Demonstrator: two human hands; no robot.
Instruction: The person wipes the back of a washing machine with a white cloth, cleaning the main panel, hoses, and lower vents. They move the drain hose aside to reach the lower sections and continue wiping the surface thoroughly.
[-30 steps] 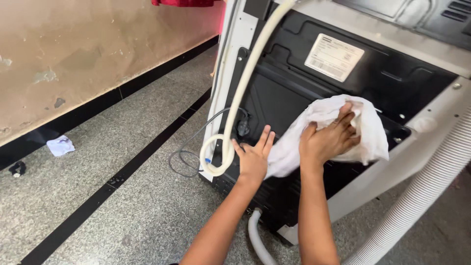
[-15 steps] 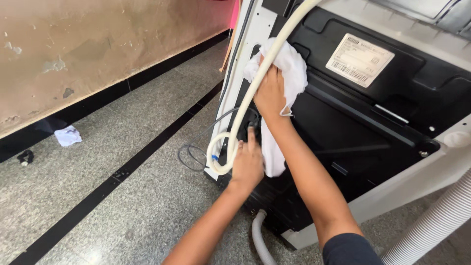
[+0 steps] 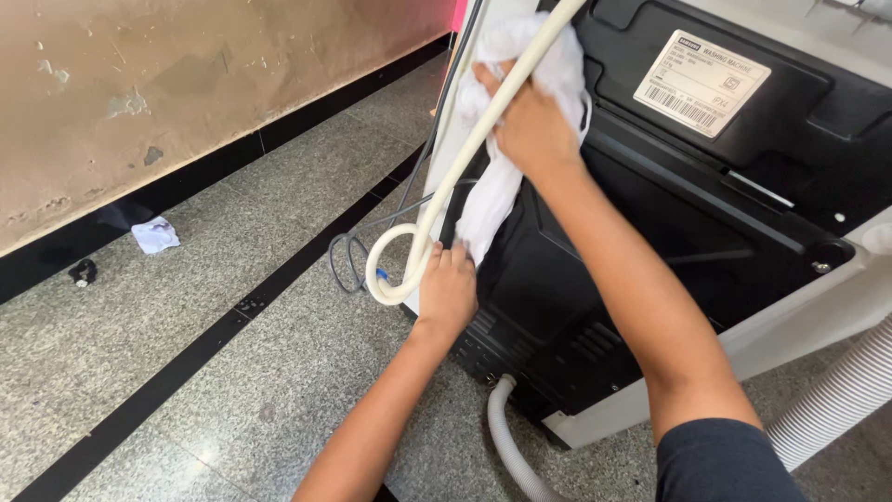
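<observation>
Both hands work the black plastic back panel (image 3: 706,232): my right hand (image 3: 531,125) presses a crumpled white cloth (image 3: 502,177) with fingers closed on it, my left hand (image 3: 448,290) lies flat at seven o'clock, and a white rectangular label (image 3: 701,84) sits at two o'clock.

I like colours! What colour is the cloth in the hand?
White cloth, held in the right hand, clearest in the head view.

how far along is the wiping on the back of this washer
In hand: the right hand presses a white cloth against the upper left edge of the washer's black back panel, behind the cream hose. The left hand braces the lower edge. Whether any part is already wiped can't be told. The panel's right side and lower vents are away from the cloth.
</observation>
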